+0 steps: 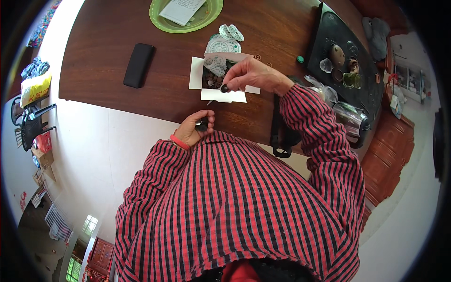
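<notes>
A small dark round piece [225, 88] is pinched between the thumb and fingers of my right hand [249, 75], just over the near edge of an open box [196, 73]. The box has white flaps folded out; small brown pieces [211, 81] and a white patterned sheet [215, 65] lie in it. At the table's front edge my left hand [193, 129] is closed around a dark, partly shiny object [202, 125], mostly hidden by the fingers. A thin pointed tip [211, 102] shows between that hand and the box. White-and-green toothed discs [223, 45] lie beyond the box.
Small brown rings [257, 57] lie right of the box. A black flat case [139, 65] is at left, a green basin [155, 16] with paper at the back. To the right are a black tea tray [329, 35], a glass pitcher [348, 117] and a black strap [282, 152].
</notes>
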`<state>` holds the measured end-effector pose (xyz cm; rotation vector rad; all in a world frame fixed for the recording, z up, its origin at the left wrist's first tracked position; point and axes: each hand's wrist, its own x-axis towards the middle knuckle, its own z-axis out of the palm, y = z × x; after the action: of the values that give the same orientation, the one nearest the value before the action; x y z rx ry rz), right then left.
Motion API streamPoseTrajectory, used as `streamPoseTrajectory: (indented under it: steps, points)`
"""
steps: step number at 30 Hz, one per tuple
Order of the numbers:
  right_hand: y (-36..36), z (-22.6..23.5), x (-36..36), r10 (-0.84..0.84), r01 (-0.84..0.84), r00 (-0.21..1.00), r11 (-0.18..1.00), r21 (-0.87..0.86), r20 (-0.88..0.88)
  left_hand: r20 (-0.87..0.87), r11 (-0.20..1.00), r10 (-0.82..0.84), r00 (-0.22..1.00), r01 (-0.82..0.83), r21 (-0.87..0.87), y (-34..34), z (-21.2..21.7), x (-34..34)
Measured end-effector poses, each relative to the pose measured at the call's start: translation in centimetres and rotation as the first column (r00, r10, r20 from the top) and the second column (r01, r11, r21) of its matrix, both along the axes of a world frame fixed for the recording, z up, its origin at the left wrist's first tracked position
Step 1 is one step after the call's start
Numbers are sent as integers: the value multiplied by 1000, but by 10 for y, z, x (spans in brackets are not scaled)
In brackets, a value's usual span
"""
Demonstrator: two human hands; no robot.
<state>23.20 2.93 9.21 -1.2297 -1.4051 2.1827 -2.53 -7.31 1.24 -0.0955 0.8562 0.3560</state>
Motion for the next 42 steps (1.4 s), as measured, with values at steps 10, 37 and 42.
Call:
streamPoseTrajectory:
  steps: [10,37,42]
  points:
    - [-22,2,-14,-125,91,965,984,-154,-232,22,1000,-11,1000,11,12,-2,2,9]
    - [-48,-10,-36,-41,6,987,976,220,156,121,985,167,978,-162,-53,-3,4,13]
    - [-49,-9,-35,-9,-12,992,986,163,127,156,980,194,969,-186,-65,-1,5,14]
